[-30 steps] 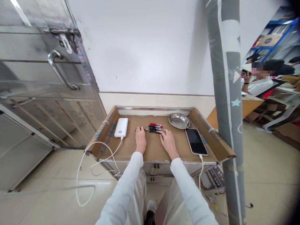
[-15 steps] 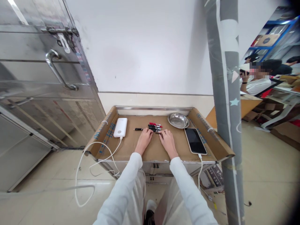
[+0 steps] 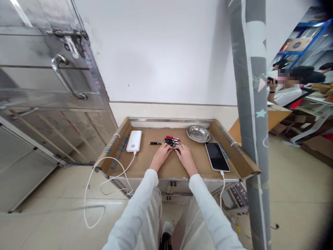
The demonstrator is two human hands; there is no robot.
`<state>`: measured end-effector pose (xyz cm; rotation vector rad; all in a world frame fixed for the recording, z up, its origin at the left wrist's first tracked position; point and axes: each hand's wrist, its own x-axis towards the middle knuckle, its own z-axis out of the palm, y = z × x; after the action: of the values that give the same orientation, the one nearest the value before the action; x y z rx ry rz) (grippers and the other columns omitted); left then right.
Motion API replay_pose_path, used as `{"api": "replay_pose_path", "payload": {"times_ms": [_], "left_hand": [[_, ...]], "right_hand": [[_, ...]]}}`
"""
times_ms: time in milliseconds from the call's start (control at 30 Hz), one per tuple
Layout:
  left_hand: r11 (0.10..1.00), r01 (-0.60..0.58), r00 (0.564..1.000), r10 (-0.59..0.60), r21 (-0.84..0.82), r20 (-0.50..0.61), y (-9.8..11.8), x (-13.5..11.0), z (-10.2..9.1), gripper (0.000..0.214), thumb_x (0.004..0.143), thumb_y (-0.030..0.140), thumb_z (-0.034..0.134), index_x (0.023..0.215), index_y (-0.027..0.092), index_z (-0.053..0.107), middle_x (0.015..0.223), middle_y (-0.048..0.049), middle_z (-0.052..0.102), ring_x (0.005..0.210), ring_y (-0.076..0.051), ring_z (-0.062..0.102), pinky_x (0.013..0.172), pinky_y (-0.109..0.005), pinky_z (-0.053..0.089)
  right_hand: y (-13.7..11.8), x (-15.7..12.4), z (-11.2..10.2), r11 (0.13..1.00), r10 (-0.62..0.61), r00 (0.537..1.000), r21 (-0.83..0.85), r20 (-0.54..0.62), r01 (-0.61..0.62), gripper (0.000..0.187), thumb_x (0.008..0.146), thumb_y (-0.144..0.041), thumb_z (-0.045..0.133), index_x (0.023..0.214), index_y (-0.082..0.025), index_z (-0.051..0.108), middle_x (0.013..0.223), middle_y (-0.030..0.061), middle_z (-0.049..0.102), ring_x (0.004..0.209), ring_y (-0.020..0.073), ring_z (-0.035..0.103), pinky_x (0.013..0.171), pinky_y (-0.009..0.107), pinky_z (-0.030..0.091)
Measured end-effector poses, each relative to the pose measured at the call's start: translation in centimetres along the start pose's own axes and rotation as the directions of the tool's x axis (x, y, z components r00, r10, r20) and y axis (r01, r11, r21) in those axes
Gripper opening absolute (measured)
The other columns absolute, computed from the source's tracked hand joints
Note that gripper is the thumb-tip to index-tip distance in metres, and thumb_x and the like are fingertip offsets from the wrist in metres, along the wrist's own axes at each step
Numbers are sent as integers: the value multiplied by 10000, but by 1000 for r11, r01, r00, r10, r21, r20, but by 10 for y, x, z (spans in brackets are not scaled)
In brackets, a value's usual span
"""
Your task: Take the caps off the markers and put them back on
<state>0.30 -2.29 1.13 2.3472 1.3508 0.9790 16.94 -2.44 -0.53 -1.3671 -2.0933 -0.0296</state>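
Observation:
Several pens, red and black, lie in a small bunch at the middle of a cardboard-lined tray table. One black pen lies alone to their left. My left hand and my right hand rest side by side just below the bunch, fingertips meeting at a dark pen. The fingers are curled together on it; the pen is mostly hidden beneath them.
A white power bank with a looping white cable lies at left. A steel dish and a phone lie at right. A metal door stands left, a grey pillar right. A seated person is far right.
My left hand left the lone black pen and moved right to the pen bunch. Both hands have drawn together, fingertips now touching over one pen.

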Motion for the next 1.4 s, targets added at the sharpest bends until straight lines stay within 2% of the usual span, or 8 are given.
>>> {"api": "replay_pose_path", "payload": {"times_ms": [267, 367, 533, 600, 733, 867, 1233, 1400], "left_hand": [[995, 35, 999, -32, -91, 28, 3, -2, -3, 70, 910, 219, 468, 926, 208, 535, 935, -25, 591, 896, -163, 569, 864, -313, 473], [999, -1, 1000, 2, -33, 18, 3, -1, -2, 121, 927, 221, 423, 946, 207, 542, 969, -40, 600, 933, -170, 568, 877, -322, 466], [991, -66, 997, 70, 117, -32, 2, 1, -1, 301, 927, 183, 390, 1208, 214, 495, 1252, -80, 552, 1199, -189, 477, 1033, -382, 363], [985, -69, 998, 70, 160, -5, 3, 1, -1, 333, 927, 198, 402, 1249, 233, 479, 1258, -70, 556, 1210, -187, 470, 1029, -380, 356], [975, -45, 998, 36, 218, 47, 5, -1, -2, 226, 915, 294, 465, 1112, 239, 561, 1094, -51, 605, 1087, -205, 518, 970, -387, 370], [972, -8, 999, -2, 233, 44, 6, -2, -2, 147, 911, 293, 468, 972, 213, 576, 1038, -49, 597, 1035, -205, 526, 940, -381, 361], [973, -5, 999, 13, 230, -31, 9, -3, -5, 131, 914, 249, 455, 989, 199, 550, 1023, -57, 597, 1004, -199, 550, 896, -359, 380], [976, -36, 997, 49, 214, -58, 8, -4, -5, 117, 910, 228, 457, 981, 197, 545, 988, -54, 604, 968, -194, 560, 872, -347, 405]], "right_hand": [[1, 0, 2, 997, -43, 999, 61, 26, 42, 196, 925, -252, 440, 991, -218, 621, 921, 68, 579, 887, 214, 533, 814, 348, 443], [-1, 0, -1, 998, -20, 1000, 57, 17, 19, 194, 929, -264, 442, 953, -211, 627, 915, 65, 576, 883, 202, 548, 816, 327, 448], [-7, -2, -6, 996, 67, 997, 67, -47, -64, 262, 959, -277, 361, 994, -194, 607, 976, 70, 579, 836, 167, 582, 766, 276, 451], [-8, -2, -8, 993, 112, 990, 36, -87, -109, 287, 966, -281, 335, 1014, -187, 601, 980, 80, 591, 841, 176, 583, 755, 280, 444], [-7, -2, -12, 983, 164, 976, -55, -146, -174, 312, 974, -280, 310, 1001, -179, 604, 919, 90, 626, 853, 203, 563, 781, 303, 407], [-6, -3, -12, 968, 186, 976, -148, -112, -201, 326, 980, -281, 309, 979, -181, 619, 878, 88, 649, 820, 199, 552, 776, 303, 367], [-11, -4, -15, 958, 203, 973, -183, -112, -221, 313, 982, -280, 315, 1002, -193, 615, 855, 79, 679, 801, 192, 588, 747, 296, 325], [-17, -3, -19, 998, 36, 999, -51, -30, -37, 311, 959, -205, 325, 1156, -209, 566, 1049, 82, 681, 898, 181, 614, 816, 305, 384]]}}
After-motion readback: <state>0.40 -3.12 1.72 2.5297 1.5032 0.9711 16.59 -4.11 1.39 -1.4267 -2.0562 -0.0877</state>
